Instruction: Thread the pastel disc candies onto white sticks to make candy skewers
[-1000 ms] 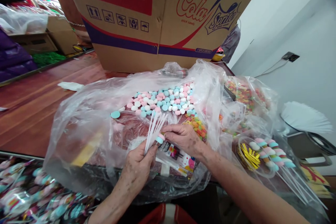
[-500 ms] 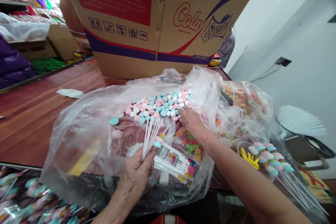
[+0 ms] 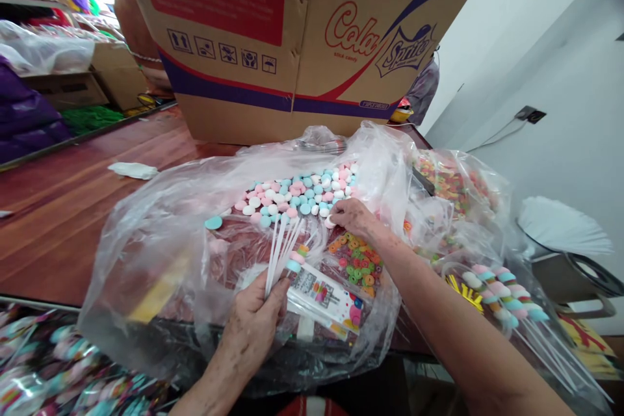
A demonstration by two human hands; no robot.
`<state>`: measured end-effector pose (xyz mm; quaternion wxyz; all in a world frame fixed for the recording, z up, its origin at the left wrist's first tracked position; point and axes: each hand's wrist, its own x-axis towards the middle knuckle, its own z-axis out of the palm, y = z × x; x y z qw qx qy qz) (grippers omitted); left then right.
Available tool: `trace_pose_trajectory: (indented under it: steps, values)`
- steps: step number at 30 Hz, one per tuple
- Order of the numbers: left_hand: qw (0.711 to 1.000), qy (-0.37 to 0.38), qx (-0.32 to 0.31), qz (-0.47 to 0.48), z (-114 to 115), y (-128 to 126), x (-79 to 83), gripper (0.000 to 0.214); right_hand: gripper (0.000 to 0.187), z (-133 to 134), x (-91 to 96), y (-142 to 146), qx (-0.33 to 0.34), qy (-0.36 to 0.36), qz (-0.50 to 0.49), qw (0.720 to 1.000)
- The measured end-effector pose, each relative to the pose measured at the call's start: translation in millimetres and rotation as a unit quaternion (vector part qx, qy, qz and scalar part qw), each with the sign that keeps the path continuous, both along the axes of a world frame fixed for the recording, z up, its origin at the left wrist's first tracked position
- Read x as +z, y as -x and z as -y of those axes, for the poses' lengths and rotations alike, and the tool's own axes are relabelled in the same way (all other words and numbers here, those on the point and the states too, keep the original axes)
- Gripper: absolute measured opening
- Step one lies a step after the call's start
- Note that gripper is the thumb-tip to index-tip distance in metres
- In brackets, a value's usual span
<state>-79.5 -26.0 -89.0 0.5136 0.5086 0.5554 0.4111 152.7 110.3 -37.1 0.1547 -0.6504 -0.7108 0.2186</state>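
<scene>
My left hand (image 3: 254, 318) is closed around a fanned bunch of white sticks (image 3: 277, 247). One of the sticks carries threaded candies (image 3: 295, 261) in pink, blue, yellow and green. My right hand (image 3: 357, 218) pinches a whitish marshmallow (image 3: 329, 221) between thumb and fingertips, at the near right edge of a heap of pink, white and blue marshmallows (image 3: 277, 198). Below that hand, colourful ring candies (image 3: 361, 263) lie on the plastic sheet (image 3: 141, 260). A printed white packet (image 3: 324, 299) rests just right of my left hand.
A big cardboard box (image 3: 312, 45) stands behind the heap. To the right are a bag of gummy candies (image 3: 443, 175), finished candy sticks (image 3: 507, 292), yellow twist ties (image 3: 463, 292) and a grey jug (image 3: 560, 279). Many wrapped candy sticks (image 3: 73, 364) fill the lower left, below the table edge.
My right hand has drawn back slightly from the heap toward me, and a whitish marshmallow now shows in its fingers. The left hand stays in place with the sticks.
</scene>
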Motion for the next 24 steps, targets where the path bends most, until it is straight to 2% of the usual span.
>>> trace_pose_trajectory:
  steps: [6,9,11,13,15,18,20,24]
  values:
    - [1.000,-0.003,-0.005,-0.011,0,0,1.8,0.031,0.005,13,4.3,5,0.035,0.015,0.021,0.999]
    - [1.000,-0.002,-0.008,-0.016,0,1,2.2,0.030,0.019,26,-2.2,9,0.032,-0.006,0.033,0.999]
    - [1.000,0.001,-0.006,-0.011,1,1,0.9,0.029,0.028,32,-7.3,11,0.027,-0.022,0.002,0.999]
    - [1.000,0.004,-0.003,-0.005,1,1,-1.2,0.029,0.027,35,-10.9,12,0.010,-0.014,-0.086,0.996]
    - [1.000,0.002,-0.006,0.000,1,1,-2.5,0.029,0.021,36,-12.6,11,-0.018,0.022,-0.223,0.974]
    - [1.000,-0.003,-0.008,-0.005,0,0,-0.8,0.029,0.022,41,-12.6,11,-0.035,0.067,-0.396,0.915]
    - [1.000,-0.004,-0.007,-0.009,0,-1,1.9,0.028,0.024,46,-11.1,14,-0.038,0.077,-0.447,0.890]
    - [1.000,-0.010,-0.009,-0.012,0,-3,5.5,0.027,0.029,57,-5.1,22,-0.050,0.097,-0.488,0.866]
